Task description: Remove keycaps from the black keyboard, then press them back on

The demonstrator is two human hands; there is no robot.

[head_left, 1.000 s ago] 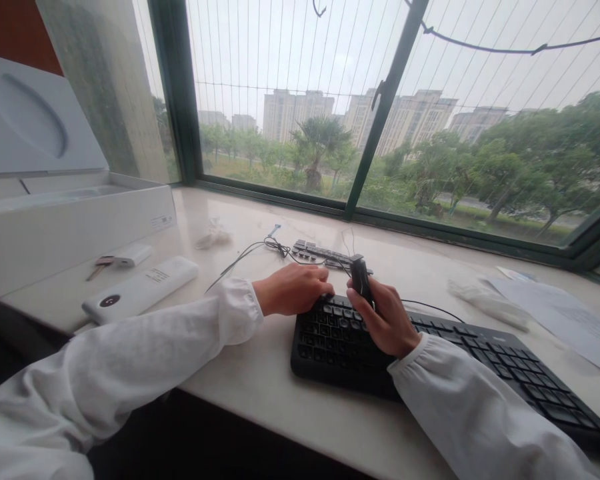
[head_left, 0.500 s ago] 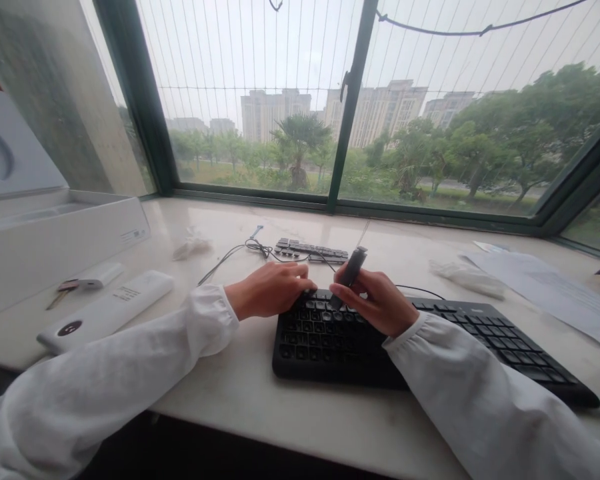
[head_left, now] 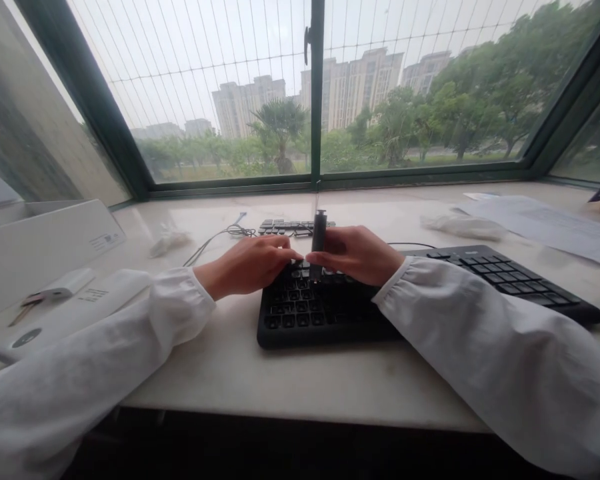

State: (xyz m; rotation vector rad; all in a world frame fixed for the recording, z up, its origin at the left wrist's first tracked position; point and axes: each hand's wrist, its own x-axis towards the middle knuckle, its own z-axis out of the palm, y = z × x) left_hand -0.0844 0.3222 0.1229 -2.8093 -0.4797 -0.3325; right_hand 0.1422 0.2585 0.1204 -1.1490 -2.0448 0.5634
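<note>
Firmly closed on a slim dark tool (head_left: 319, 233), the right hand (head_left: 363, 255) held it nearly upright above the keyboard (head_left: 300, 337), thumb against its smooth, straight side. Its top end flared into a small flat cap, and a thin wire showed just above. The left hand (head_left: 250, 265) was half curled, its fingertips at the keyboard's far left corner; whether they pinched anything could not be told. The keyboard, a long slab of black plastic with rounded corners, lay on the pale, faintly glossy counter (head_left: 330, 390) beneath the hands. Its left part showed rows of square sockets, its right part flat, low keys. Just behind it stood rows of small dark keycaps (head_left: 280, 227), with a loosely coiled thin cord (head_left: 207, 243) beside them. Farther left were a crumpled, filmy wrapper (head_left: 169, 241), a smooth white box (head_left: 50, 247), and a rounded white slab (head_left: 75, 310) near a metal key (head_left: 26, 312). At right, a wrinkled translucent bag (head_left: 460, 227) lay by thin, flat papers (head_left: 545, 223). Both sleeves (head_left: 460, 327) were soft white cloth, gathered at the wrists.
</note>
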